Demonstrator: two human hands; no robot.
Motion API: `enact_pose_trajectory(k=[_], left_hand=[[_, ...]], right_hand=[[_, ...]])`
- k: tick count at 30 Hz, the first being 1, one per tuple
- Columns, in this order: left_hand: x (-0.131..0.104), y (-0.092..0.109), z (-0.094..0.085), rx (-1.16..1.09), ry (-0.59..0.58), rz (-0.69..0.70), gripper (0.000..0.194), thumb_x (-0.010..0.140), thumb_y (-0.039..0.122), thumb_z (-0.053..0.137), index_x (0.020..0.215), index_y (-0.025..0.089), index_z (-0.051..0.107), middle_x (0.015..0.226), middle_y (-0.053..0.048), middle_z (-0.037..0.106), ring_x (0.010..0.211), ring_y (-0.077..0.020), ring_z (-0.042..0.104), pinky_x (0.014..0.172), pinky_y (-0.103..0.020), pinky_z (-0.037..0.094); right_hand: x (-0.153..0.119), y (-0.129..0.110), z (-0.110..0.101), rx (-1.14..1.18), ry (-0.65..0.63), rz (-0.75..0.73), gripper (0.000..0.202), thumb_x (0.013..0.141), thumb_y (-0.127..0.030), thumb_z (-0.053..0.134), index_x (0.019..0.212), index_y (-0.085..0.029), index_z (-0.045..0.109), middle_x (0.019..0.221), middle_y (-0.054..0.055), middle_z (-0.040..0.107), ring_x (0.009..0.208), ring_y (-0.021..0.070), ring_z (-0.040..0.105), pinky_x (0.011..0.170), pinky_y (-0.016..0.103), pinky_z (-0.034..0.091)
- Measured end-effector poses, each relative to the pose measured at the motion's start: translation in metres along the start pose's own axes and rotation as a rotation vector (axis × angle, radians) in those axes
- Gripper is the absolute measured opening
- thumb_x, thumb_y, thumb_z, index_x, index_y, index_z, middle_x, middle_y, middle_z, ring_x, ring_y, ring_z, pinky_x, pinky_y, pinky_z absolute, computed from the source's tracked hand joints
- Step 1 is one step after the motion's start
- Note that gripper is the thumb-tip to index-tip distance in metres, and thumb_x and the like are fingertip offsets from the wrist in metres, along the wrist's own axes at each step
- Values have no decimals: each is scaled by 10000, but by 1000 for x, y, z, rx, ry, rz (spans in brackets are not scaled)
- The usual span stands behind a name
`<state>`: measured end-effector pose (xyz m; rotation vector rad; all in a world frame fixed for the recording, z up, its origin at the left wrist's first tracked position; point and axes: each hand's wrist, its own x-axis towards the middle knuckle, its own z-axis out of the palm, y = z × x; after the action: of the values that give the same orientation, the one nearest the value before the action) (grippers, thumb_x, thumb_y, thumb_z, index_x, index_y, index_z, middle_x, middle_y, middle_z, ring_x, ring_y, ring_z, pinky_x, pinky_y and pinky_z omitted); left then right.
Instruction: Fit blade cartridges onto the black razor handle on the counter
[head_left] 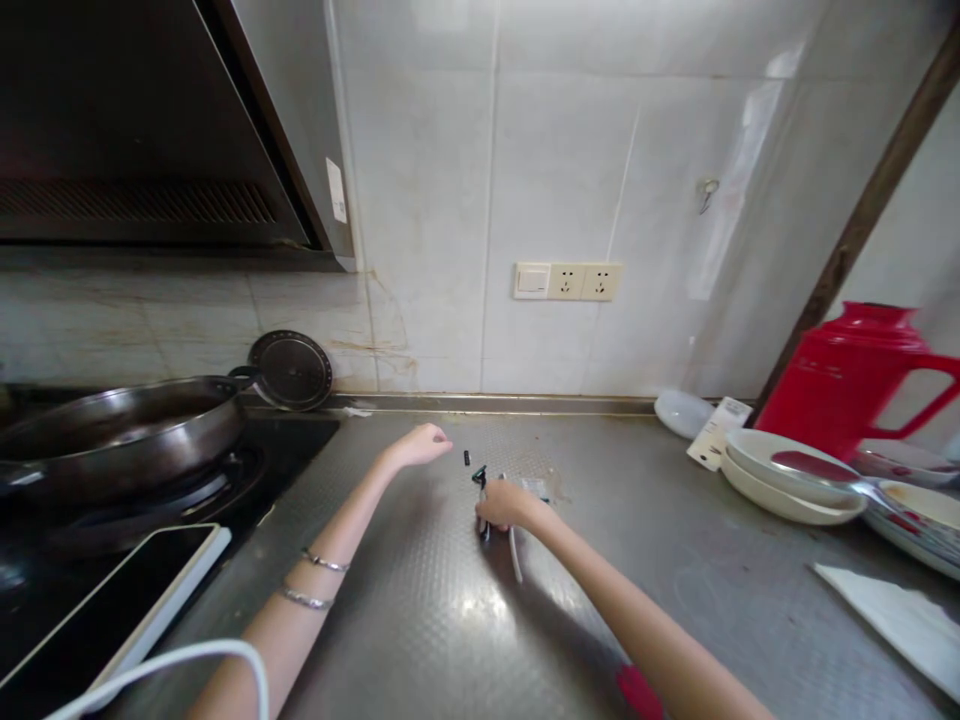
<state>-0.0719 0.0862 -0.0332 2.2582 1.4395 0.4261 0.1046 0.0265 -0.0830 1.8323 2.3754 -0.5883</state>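
My right hand (504, 503) is closed around a small razor (480, 476), its dark T-shaped head sticking out past the fingers. More dark and pale bits show below the fingers, too small to name. A thin white strip (516, 556) extends from under the same hand toward me. Behind the hand lies a clear packet (537, 488), partly covered. My left hand (421, 446) hovers above the counter with loosely curled fingers, and nothing shows in them. Just right of its fingertips, apart from them, a small black piece (466, 458) lies on the metal.
A wide pan (127, 425) sits on the stove at left, with a phone (120, 610) and white cable (202, 650) nearer me. Along the right of the counter (420, 620) stand stacked bowls (787, 490), a red jug (847, 375) and a white sheet (900, 620).
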Motion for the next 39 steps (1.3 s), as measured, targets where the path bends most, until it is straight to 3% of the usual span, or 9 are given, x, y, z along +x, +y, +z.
enact_pose_trajectory(k=[6,10,15,20,23,30,39], left_hand=[[4,-6,11,50,43,-1,385,727,335,520,1011,98,630,1144,-159,607,1074,-275,545,919,-322,376],[9,-12,26,50,136,15,429,717,268,546,1096,69,572,1224,-197,537,1159,-303,474,982,-361,327],[18,-22,52,-19,238,86,523,706,218,586,1204,98,480,1307,-171,468,1228,-272,410,1036,-352,277],[31,-36,72,-85,252,142,573,682,218,624,1220,103,466,1286,-178,487,1202,-287,442,1021,-381,311],[38,-40,74,-89,235,167,556,675,215,630,1201,104,490,1268,-167,508,1182,-279,465,1017,-369,320],[51,-43,77,-122,189,184,474,637,243,685,1083,130,572,1163,-129,600,1085,-245,550,955,-327,387],[53,-37,76,-193,147,165,356,608,156,683,954,139,597,994,-101,677,940,-212,626,873,-311,441]], right_hand=[[-9,-3,-9,27,40,-1,258,682,-170,470,615,-78,701,679,180,697,669,239,662,545,256,456],[-20,5,-24,69,101,-28,285,723,-207,441,621,-98,684,636,145,690,581,190,635,509,232,431],[-37,36,-44,126,165,-49,322,767,-246,394,616,-107,642,573,112,657,461,135,559,434,209,380],[-47,69,-47,200,190,-233,291,761,-239,427,526,-136,564,435,28,554,391,93,462,436,200,351],[-50,81,-40,226,207,-284,298,774,-257,435,528,-139,555,406,5,519,382,87,440,446,204,342],[-51,90,-24,402,113,-290,293,788,-333,453,620,-136,590,407,-27,487,373,78,428,416,193,316],[-54,93,-22,420,155,-306,312,794,-340,457,597,-131,578,417,-28,481,389,76,422,419,191,298]])
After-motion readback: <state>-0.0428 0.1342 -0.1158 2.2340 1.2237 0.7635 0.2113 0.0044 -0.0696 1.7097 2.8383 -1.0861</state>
